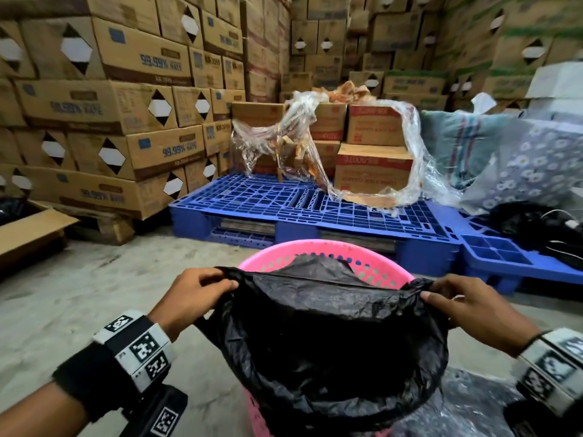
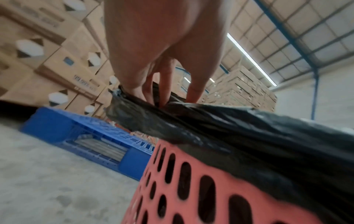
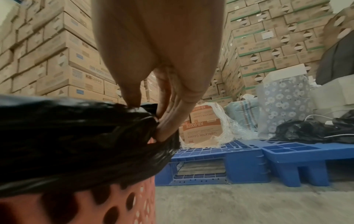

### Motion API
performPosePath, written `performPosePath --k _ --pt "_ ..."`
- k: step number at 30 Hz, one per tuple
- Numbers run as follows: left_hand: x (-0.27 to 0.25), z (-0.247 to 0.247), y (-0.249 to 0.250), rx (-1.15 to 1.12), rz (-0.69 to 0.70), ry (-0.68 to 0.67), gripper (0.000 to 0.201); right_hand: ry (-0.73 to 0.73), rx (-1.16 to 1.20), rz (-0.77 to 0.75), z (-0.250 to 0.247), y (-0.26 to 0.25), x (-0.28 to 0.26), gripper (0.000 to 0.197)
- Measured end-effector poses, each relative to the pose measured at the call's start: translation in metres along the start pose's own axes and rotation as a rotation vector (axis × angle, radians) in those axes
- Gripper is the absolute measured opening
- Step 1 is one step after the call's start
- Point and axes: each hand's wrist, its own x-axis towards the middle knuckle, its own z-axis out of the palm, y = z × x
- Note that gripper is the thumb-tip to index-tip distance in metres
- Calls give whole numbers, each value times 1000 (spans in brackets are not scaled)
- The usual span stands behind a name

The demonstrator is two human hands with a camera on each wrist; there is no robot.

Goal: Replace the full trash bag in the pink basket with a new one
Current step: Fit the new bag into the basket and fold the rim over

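Observation:
A pink perforated basket (image 1: 334, 252) stands on the concrete floor right in front of me. A black trash bag (image 1: 328, 335) hangs open in it, its mouth stretched wide above the rim. My left hand (image 1: 202, 287) pinches the bag's left edge and my right hand (image 1: 448, 294) pinches its right edge. In the left wrist view my left hand (image 2: 162, 97) grips the crumpled black bag (image 2: 239, 131) above the basket (image 2: 191, 189). In the right wrist view my right hand (image 3: 153, 118) grips the bag (image 3: 76, 136) over the basket (image 3: 95, 209).
A blue plastic pallet (image 1: 284, 209) lies just behind the basket, carrying cartons (image 1: 372, 165) and loose clear wrap (image 1: 410, 159). Tall stacks of cardboard boxes (image 1: 110, 105) wall the left and back. Flowered bags (image 1: 536, 159) and black bags (image 1: 536, 222) sit at right. A clear plastic sheet (image 1: 473, 398) lies at lower right.

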Motion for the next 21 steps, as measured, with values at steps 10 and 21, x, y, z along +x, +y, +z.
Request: performPosePath --k 10,21 --pt "32 -15 -13 -288 -371 -52 28 -41 238 254 12 4 30 20" --pt "7 5 9 23 -97 -152 37 -106 227 177 3 -6 14 8"
